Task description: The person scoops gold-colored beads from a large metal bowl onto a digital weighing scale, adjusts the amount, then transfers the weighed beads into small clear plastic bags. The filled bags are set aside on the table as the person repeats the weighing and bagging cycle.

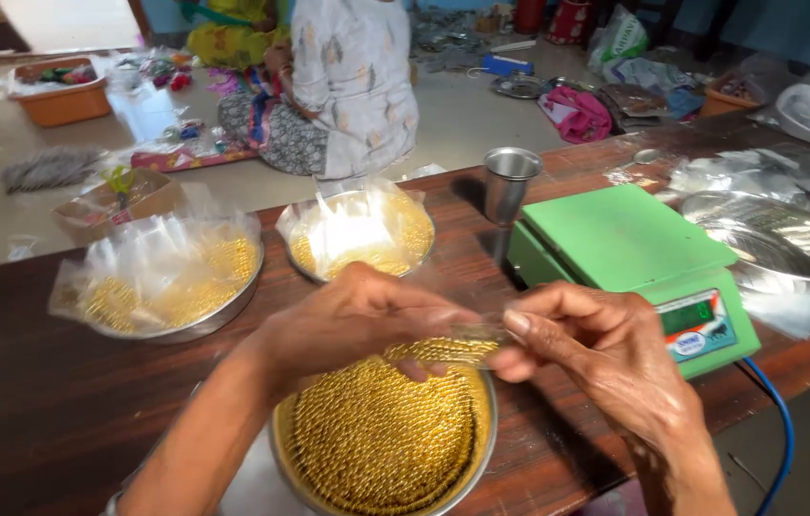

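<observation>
A small clear bag [458, 346] of gold beads is gripped between both hands above the near bowl [481, 449], which is filled with coiled strings of gold beads [376, 440]. The left hand [357, 320] is closed over the bag's left end, fingers curled down; the right hand [596, 349] is pinched on its right end with thumb and forefinger. The bag is blurred, so its contents are only partly made out.

The bowl is set on a dark wooden bench [32, 382]. Two more steel bowls are placed further back: the left bowl [223, 311] and the middle bowl [305, 268], each holding gold beads under clear plastic bags. A steel cup [510, 182] is stood just beside a green scale [625, 248], to the right of the hands. A blue cable [779, 420] is run from the scale over the bench edge. An empty steel dish [768, 234] is seen at the far right.

Beyond the bench, a person [352, 86] is seated on the floor, near an orange tub [61, 100].
</observation>
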